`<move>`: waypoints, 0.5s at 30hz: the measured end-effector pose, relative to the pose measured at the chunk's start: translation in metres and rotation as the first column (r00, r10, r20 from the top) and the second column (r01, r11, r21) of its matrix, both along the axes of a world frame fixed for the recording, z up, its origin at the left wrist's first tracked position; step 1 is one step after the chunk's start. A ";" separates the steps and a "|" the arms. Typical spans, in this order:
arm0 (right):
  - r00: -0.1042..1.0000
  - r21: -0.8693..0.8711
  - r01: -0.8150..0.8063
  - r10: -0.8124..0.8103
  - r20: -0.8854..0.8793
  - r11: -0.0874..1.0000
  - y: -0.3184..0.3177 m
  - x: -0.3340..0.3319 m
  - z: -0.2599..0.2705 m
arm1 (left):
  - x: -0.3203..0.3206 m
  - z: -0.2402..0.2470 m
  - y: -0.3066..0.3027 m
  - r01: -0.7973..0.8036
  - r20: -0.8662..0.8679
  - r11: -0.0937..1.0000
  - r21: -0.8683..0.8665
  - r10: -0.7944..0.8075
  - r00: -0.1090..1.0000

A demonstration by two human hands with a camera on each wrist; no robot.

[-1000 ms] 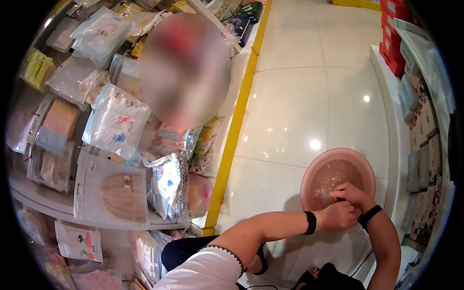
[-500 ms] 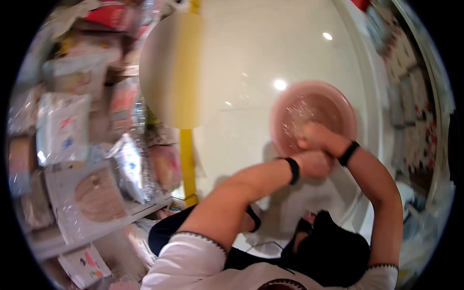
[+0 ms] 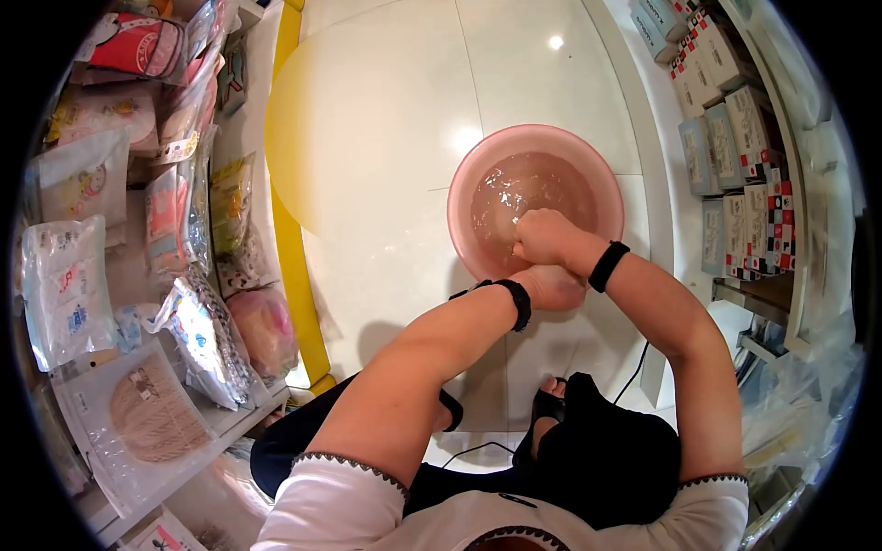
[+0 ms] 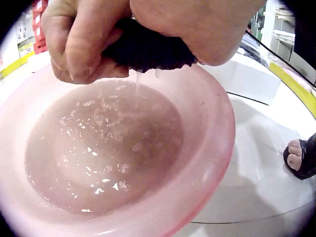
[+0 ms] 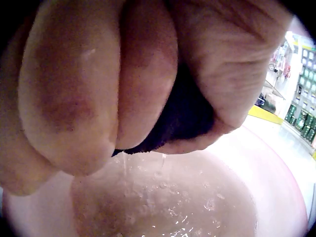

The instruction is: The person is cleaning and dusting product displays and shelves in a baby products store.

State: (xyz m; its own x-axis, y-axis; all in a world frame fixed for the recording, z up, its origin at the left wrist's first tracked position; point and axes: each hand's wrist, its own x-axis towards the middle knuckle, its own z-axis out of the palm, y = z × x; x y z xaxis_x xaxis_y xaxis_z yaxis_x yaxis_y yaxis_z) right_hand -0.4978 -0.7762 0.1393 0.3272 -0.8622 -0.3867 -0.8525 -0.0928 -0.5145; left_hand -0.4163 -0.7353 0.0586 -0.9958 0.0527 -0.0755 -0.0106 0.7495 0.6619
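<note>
Water lies in a pink plastic basin (image 3: 464,197) on the floor. Over its near side, my left hand (image 3: 554,288) and right hand (image 3: 549,237) are close together, the right one farther out. Both grip a bunched, wet, dark cloth (image 4: 148,47), its exact kind not clear. In the left wrist view the cloth bulges out between curled fingers, and water runs from it into the basin. The right wrist view shows its dark fabric (image 5: 185,111) squeezed between fingers and palm, dripping too. From the head view the hands hide the cloth.
Shelves on the left hold packaged goods, among them a bagged knitted hat (image 3: 156,413). A yellow strip (image 3: 294,248) edges that side. Boxes (image 3: 735,129) line the right shelf. My sandaled foot (image 3: 549,395) and a black cable (image 3: 632,375) are near the basin.
The head view has swung, so the basin sits farther left and higher in it. My hands stay together over its near side, still holding the cloth.
</note>
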 end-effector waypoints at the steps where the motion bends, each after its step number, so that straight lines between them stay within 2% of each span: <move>1: 1.000 -0.008 0.005 -0.005 -0.011 1.000 0.001 0.000 -0.001 | -0.002 0.006 -0.001 -0.017 0.009 0.999 0.040 0.017 1.000; 5: 0.998 -0.051 0.057 -0.059 -0.031 0.997 0.005 0.003 -0.007 | 0.000 0.030 -0.005 -0.167 -0.003 0.955 0.245 0.173 0.985; 6: 0.996 -0.066 0.078 -0.080 -0.029 0.995 0.005 0.004 -0.010 | 0.004 0.033 -0.008 -0.049 -0.174 0.988 -0.146 0.023 0.984; 7: 0.981 0.011 0.183 -0.184 0.064 0.983 0.004 0.001 -0.013 | 0.010 0.036 -0.012 0.013 -0.267 0.849 -0.528 -0.180 0.947; 8: 0.945 0.097 0.280 -0.292 0.147 0.955 0.003 -0.006 -0.017 | 0.017 0.039 -0.017 0.006 -0.264 0.564 -0.826 -0.396 0.880; 9: 0.890 0.191 0.364 -0.401 0.216 0.912 0.003 -0.014 -0.021 | 0.022 0.054 -0.026 0.069 -0.168 0.701 -0.709 -0.264 0.950; 10: 0.652 0.398 0.470 -0.614 0.444 0.787 0.006 -0.027 -0.025 | 0.024 0.080 -0.039 0.095 -0.046 0.824 -0.559 -0.145 0.988; 11: 0.310 0.612 0.475 -0.771 0.556 0.632 0.009 -0.041 -0.029 | 0.024 0.103 -0.051 0.086 0.097 0.919 -0.385 -0.053 0.994; 12: -0.084 0.795 0.379 -0.838 0.539 0.473 0.009 -0.047 -0.017 | 0.020 0.118 -0.064 -0.218 0.208 0.926 -0.308 0.289 0.934; 13: -0.270 0.897 0.260 -0.865 0.422 0.357 0.017 -0.055 -0.002 | 0.035 0.090 -0.073 -0.593 -0.385 0.751 0.291 0.659 0.646; 14: -0.342 0.897 0.306 -0.842 0.417 0.319 0.020 -0.054 0.008 | 0.034 0.103 -0.076 -0.776 0.280 0.174 0.606 0.867 0.413; 15: -0.410 0.895 0.347 -0.813 0.413 0.279 0.021 -0.050 0.016 | 0.033 0.098 -0.086 -0.627 0.293 -0.046 0.778 0.909 0.296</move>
State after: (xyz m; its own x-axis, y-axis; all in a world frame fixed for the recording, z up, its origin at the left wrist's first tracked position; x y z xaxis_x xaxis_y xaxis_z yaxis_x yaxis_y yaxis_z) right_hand -0.5475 -0.7549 0.1553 -0.1077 -0.7042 -0.7017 0.7514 0.4045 -0.5213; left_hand -0.3828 -0.8209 0.1565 -0.3823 -0.8765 -0.2925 0.0044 -0.3183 0.9480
